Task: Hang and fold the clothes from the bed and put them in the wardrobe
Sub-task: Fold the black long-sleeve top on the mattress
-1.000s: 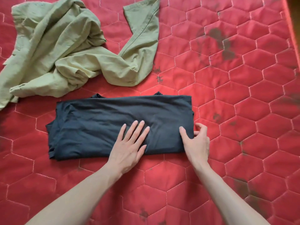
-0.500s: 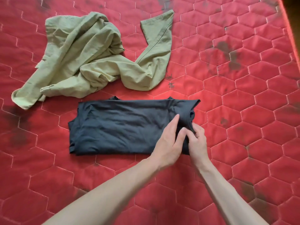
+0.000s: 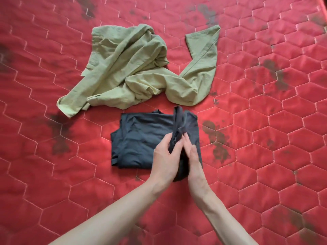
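the dark garment (image 3: 141, 138) lies part-folded on the red bed (image 3: 265, 156), its right end lifted into a ridge. the step looks like folding that end over to the left; next it needs carrying across and pressing flat. the left hand (image 3: 165, 159) and right hand (image 3: 192, 156), close together, both pinch that raised cloth. the crumpled green garment (image 3: 134, 71) lies just beyond, unfolded.

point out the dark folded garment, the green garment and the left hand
dark folded garment (image 3: 139, 138), head view, flat left half
green garment (image 3: 123, 68), head view, crumpled middle
left hand (image 3: 165, 160), head view, back of hand
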### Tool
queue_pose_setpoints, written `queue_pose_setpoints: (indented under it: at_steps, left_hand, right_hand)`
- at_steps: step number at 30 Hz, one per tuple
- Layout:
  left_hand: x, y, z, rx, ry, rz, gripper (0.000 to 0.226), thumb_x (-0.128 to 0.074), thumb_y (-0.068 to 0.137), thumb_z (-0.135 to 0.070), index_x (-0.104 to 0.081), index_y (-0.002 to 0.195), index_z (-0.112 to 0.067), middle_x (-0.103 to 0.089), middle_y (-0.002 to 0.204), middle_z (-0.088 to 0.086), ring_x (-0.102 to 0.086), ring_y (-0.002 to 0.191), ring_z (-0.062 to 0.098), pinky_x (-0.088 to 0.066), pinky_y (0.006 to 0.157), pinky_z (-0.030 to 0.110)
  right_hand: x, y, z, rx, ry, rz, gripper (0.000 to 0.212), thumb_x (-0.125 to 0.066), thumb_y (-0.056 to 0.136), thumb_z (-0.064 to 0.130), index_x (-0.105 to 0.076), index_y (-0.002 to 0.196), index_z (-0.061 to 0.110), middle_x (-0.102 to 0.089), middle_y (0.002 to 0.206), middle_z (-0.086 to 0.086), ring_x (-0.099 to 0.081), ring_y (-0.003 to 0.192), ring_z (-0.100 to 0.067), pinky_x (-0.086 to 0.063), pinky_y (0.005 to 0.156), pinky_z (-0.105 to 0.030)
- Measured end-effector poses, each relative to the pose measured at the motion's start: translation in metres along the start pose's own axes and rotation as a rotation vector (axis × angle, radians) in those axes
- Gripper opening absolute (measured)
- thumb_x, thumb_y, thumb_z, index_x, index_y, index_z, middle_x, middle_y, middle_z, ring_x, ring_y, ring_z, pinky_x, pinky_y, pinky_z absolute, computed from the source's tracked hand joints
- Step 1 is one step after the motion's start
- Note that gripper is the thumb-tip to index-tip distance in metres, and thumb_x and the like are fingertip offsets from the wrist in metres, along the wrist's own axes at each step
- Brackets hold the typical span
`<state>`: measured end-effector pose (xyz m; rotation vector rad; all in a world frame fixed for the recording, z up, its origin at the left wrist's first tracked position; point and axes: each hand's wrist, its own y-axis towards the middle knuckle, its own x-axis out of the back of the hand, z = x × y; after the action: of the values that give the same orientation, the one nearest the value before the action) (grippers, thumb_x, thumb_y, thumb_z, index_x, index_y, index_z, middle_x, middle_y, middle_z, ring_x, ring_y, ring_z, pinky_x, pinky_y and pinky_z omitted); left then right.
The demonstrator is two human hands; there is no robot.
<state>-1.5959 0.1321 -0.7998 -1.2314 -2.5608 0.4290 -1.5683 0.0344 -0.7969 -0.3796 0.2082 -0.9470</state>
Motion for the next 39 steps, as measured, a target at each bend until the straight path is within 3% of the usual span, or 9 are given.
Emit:
queue_pose_setpoints:
  at_steps: [3, 7, 9, 15, 18, 25, 29, 33, 39]
  left_hand:
    - [0.037, 0.012, 0.008, -0.017, 0.028, -0.057, 0.015, -0.056, 0.103, -0.022, -0.064, 0.096, -0.011, -0.071, 0.093, 0.007, -0.066, 0.088, 0.015, -0.052, 0.092, 0.053]
    - [0.082, 0.023, 0.013, 0.023, 0.148, -0.112, 0.039, -0.054, 0.108, -0.014, -0.055, 0.146, -0.009, -0.049, 0.139, -0.016, -0.043, 0.126, -0.011, -0.030, 0.106, 0.000]
    - [0.102, 0.029, 0.020, -0.016, 0.207, -0.116, 0.045, -0.051, 0.108, -0.013, -0.048, 0.153, -0.011, -0.046, 0.143, -0.017, -0.035, 0.129, -0.020, -0.022, 0.104, -0.005]
    - [0.147, 0.039, 0.043, -0.136, 0.248, -0.083, 0.052, -0.045, 0.109, -0.007, -0.046, 0.155, -0.029, -0.047, 0.149, -0.028, -0.039, 0.140, -0.016, -0.027, 0.114, 0.007]
    - [0.157, 0.047, 0.061, -0.093, 0.292, -0.152, 0.046, -0.047, 0.108, -0.009, -0.051, 0.153, -0.022, -0.056, 0.150, -0.014, -0.048, 0.138, -0.003, -0.033, 0.115, 0.013]
    - [0.166, 0.075, 0.090, 0.060, 0.301, -0.326, 0.031, -0.054, 0.100, -0.004, -0.068, 0.125, -0.014, -0.072, 0.108, -0.005, -0.068, 0.108, 0.023, -0.051, 0.098, 0.032]
    - [0.156, 0.063, 0.086, -0.026, 0.605, -0.419, 0.041, -0.052, 0.103, -0.022, -0.052, 0.144, -0.015, -0.056, 0.138, 0.006, -0.049, 0.127, 0.028, -0.039, 0.112, 0.042]
    - [0.140, 0.049, 0.091, -0.188, 0.918, -0.274, 0.060, -0.040, 0.105, -0.037, -0.033, 0.161, -0.017, -0.023, 0.170, 0.009, -0.020, 0.158, 0.027, -0.020, 0.128, 0.047]
    - [0.137, 0.060, 0.122, -0.310, 1.166, -0.110, 0.067, -0.037, 0.107, -0.042, -0.025, 0.165, -0.012, -0.013, 0.174, 0.011, -0.010, 0.161, 0.025, -0.022, 0.127, 0.051]
  right_hand:
    - [-0.022, 0.004, -0.011, 0.117, -0.246, 0.045, 0.043, -0.023, 0.115, 0.029, -0.037, 0.156, 0.029, -0.029, 0.166, 0.017, -0.023, 0.154, 0.003, -0.021, 0.125, -0.021]
    - [-0.039, 0.023, -0.028, 0.399, -0.719, 0.057, 0.051, -0.028, 0.111, 0.035, -0.038, 0.159, 0.020, -0.032, 0.168, 0.005, -0.020, 0.158, -0.012, -0.022, 0.128, -0.039]
    - [-0.041, 0.031, -0.040, 0.414, -0.909, 0.040, 0.055, -0.024, 0.112, 0.042, -0.035, 0.161, 0.021, -0.025, 0.171, 0.003, -0.014, 0.160, -0.015, -0.025, 0.127, -0.046]
    - [-0.041, 0.041, -0.074, 0.238, -1.206, 0.021, 0.064, -0.021, 0.106, 0.059, -0.019, 0.165, 0.035, -0.002, 0.175, 0.009, 0.004, 0.161, -0.013, -0.018, 0.128, -0.051]
    - [-0.041, 0.045, -0.082, 0.206, -1.287, 0.026, 0.067, -0.020, 0.105, 0.061, -0.014, 0.166, 0.035, 0.003, 0.175, 0.009, 0.007, 0.161, -0.014, -0.015, 0.128, -0.050]
    - [-0.036, 0.052, -0.098, 0.186, -1.478, -0.002, 0.070, -0.020, 0.104, 0.063, -0.014, 0.166, 0.031, -0.004, 0.175, 0.002, 0.001, 0.162, -0.020, -0.015, 0.128, -0.052]
    - [-0.039, 0.054, -0.099, 0.210, -1.527, -0.043, 0.071, -0.026, 0.104, 0.061, -0.022, 0.166, 0.027, -0.012, 0.174, 0.000, -0.007, 0.161, -0.022, -0.020, 0.126, -0.054]
    - [-0.042, 0.059, -0.088, 0.267, -1.479, -0.124, 0.070, -0.033, 0.104, 0.059, -0.025, 0.165, 0.025, -0.013, 0.174, -0.001, -0.007, 0.161, -0.022, -0.019, 0.127, -0.053]
    - [-0.040, 0.082, -0.092, 0.244, -1.422, -0.150, 0.074, -0.035, 0.104, 0.060, -0.019, 0.166, 0.025, -0.008, 0.175, -0.001, -0.005, 0.162, -0.022, -0.020, 0.127, -0.053]
